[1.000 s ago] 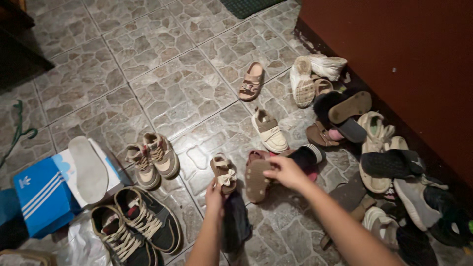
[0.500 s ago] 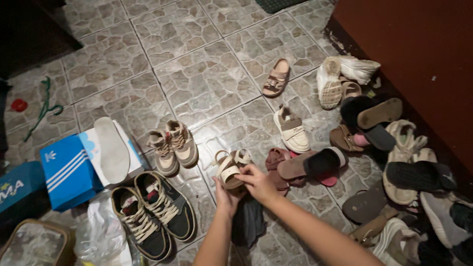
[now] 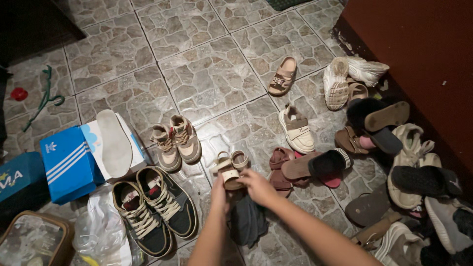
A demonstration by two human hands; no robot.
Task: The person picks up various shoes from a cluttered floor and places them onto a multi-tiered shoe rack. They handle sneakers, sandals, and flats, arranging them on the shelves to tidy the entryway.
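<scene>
Seen from above, two bare hands meet over a stone-patterned tile floor (image 3: 207,79). The left hand (image 3: 219,189) and right hand (image 3: 257,186) each close their grip on a pair of small beige strappy sandals (image 3: 230,167), held together just above the floor. A dark cloth (image 3: 248,222) lies beneath the hands. Small tan sneakers (image 3: 176,146) and black lace-up sneakers (image 3: 153,209) sit to the left.

Two small sandals (image 3: 230,167) (in hands), two blue shoeboxes (image 3: 66,165), one loose insole (image 3: 114,143)
</scene>
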